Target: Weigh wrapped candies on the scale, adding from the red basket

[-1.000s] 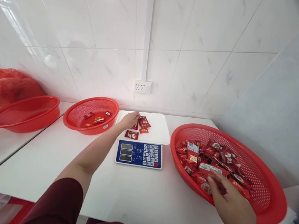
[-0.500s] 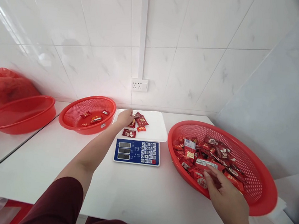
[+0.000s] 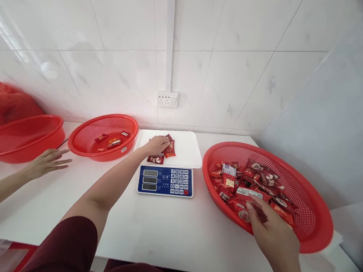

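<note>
Over the white scale tray (image 3: pixel 188 147), my left hand (image 3: pixel 158 145) rests on a small pile of red snack packets (image 3: pixel 170 149); its fingers are bent down around them. One dark red packet (image 3: pixel 155 159) lies at the tray's front edge. The blue scale panel (image 3: pixel 165 180) faces me. My right hand (image 3: pixel 270 230) hangs over the near rim of the large red basket (image 3: pixel 317 219), thumb and fingers apart, above many wrapped packets (image 3: pixel 254 187). Nothing shows in its grasp.
Left of the scale stands a red basket (image 3: pixel 84 136) with several packets. Farther left are another red basket (image 3: pixel 16 136) and a red plastic bag (image 3: pixel 5 104). Another person's hand (image 3: pixel 47 164) reaches in over the table (image 3: pixel 145 231). A wall with a socket (image 3: pixel 167 99) rises behind.
My left hand has shifted slightly right over the packets and presses lower among them. Another person's hand has entered from the left. My right hand stays nearly still.
</note>
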The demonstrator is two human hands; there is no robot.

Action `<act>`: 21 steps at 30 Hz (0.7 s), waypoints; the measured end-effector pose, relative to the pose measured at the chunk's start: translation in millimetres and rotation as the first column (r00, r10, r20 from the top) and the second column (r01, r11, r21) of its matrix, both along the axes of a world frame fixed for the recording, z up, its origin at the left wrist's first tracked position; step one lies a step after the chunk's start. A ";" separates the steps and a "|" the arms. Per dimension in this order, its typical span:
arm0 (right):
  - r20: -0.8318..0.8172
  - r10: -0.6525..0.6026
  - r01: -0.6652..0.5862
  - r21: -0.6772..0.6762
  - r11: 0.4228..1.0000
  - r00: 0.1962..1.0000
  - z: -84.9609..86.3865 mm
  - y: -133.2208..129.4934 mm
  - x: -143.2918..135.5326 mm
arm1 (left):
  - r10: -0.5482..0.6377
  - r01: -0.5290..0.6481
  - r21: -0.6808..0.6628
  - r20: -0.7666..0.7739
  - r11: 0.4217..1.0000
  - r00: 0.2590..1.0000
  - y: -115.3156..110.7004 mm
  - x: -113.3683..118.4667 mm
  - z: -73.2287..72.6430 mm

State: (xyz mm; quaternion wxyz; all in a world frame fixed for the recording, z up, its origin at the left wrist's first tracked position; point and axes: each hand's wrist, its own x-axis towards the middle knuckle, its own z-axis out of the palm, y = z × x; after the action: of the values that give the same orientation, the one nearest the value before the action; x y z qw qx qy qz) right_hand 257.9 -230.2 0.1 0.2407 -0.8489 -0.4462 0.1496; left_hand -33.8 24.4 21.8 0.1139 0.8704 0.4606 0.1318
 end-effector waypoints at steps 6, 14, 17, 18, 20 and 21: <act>0.025 -0.011 0.011 -0.006 1.000 1.000 -0.4 1.1 0.3 | 0.100 -0.094 -0.036 0.222 0.995 0.970 -21.2 -22.9 12.0; 0.065 0.012 -0.010 -0.032 0.999 0.998 -1.1 0.4 2.1 | 0.268 -0.224 -0.151 0.417 0.963 0.869 -100.1 -48.9 6.9; 0.067 0.009 -0.007 -0.027 1.000 0.998 -5.1 -0.4 5.4 | 0.320 -0.251 -0.206 0.463 0.946 0.826 -130.1 -54.0 -11.2; 0.058 -0.002 0.002 -0.006 1.000 0.998 -7.7 -0.7 7.0 | 0.334 -0.253 -0.228 0.477 0.940 0.813 -138.1 -55.7 -18.1; 0.026 -0.016 0.014 0.073 0.997 1.000 -13.8 -1.2 10.2 | 0.355 -0.247 -0.272 0.496 0.930 0.792 -150.8 -59.5 -30.8; 0.012 -0.014 0.012 0.120 0.993 1.000 -16.7 -1.3 11.6 | 0.362 -0.245 -0.286 0.499 0.927 0.787 -155.5 -61.4 -35.8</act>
State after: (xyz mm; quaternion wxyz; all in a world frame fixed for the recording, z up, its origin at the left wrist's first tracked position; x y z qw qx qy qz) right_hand 269.4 -231.6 -16.6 0.2892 -0.8367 -0.4505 0.1153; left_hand -95.1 -131.1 -14.0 0.3063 0.6943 0.5545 0.3414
